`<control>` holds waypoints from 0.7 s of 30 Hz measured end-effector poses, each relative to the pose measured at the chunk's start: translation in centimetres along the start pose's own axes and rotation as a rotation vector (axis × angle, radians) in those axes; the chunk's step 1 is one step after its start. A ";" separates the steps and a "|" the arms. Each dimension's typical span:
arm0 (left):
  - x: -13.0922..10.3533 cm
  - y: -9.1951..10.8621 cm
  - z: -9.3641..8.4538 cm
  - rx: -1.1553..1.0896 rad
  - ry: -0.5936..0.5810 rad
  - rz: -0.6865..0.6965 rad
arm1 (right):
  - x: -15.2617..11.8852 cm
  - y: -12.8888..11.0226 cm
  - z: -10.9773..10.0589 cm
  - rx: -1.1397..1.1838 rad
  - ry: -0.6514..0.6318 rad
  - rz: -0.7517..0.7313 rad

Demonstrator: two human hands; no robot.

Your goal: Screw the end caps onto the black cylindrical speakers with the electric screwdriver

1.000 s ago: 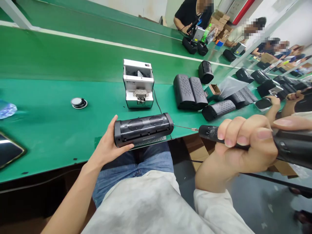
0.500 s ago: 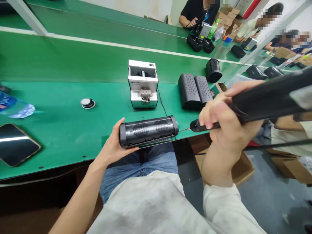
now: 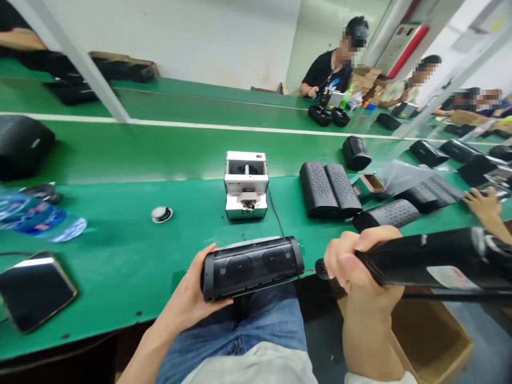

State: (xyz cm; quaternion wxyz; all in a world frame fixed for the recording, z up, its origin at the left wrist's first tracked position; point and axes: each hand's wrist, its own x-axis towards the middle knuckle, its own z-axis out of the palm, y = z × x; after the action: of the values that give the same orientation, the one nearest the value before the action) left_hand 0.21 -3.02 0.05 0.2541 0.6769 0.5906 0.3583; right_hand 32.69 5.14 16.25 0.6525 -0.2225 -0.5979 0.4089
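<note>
Okay, black speaker at the green bench's front edge, long axis roughly left-right, right end slightly farther away. Left hand clamps its left end; right hand wraps the electric screwdriver (bit at the speaker's right end).

It was a factory assembly workshop: a long green workbench ran beneath the fingers, black speaker housings stood beyond the right fingertips, and seated workers lined the bench farther off.
</note>
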 end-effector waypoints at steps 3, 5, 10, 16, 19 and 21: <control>-0.2 -0.7 0.3 0.001 0.025 -0.037 | 0.2 0.7 0.1 0.028 -0.016 -0.029; -0.1 -1.3 0.4 0.015 0.047 -0.061 | 0.3 1.0 0.0 0.038 -0.022 -0.035; 0.3 -0.9 0.0 0.014 0.004 -0.027 | 0.4 0.6 0.1 -0.035 0.037 0.022; 0.5 0.0 0.0 -0.001 0.015 -0.113 | 2.1 0.3 0.4 0.009 -0.087 0.042; 0.4 0.2 0.0 -0.016 0.001 -0.130 | 3.3 0.6 -0.2 0.065 -0.252 0.066; 0.4 0.2 0.0 -0.024 -0.005 -0.119 | 3.9 1.0 -0.9 0.128 -0.458 0.088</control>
State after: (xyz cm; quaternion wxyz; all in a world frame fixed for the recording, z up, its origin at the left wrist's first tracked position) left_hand 0.34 -2.64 0.31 0.2846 0.6385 0.6249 0.3477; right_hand 33.07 9.06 17.63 0.4939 -0.1082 -0.6930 0.5139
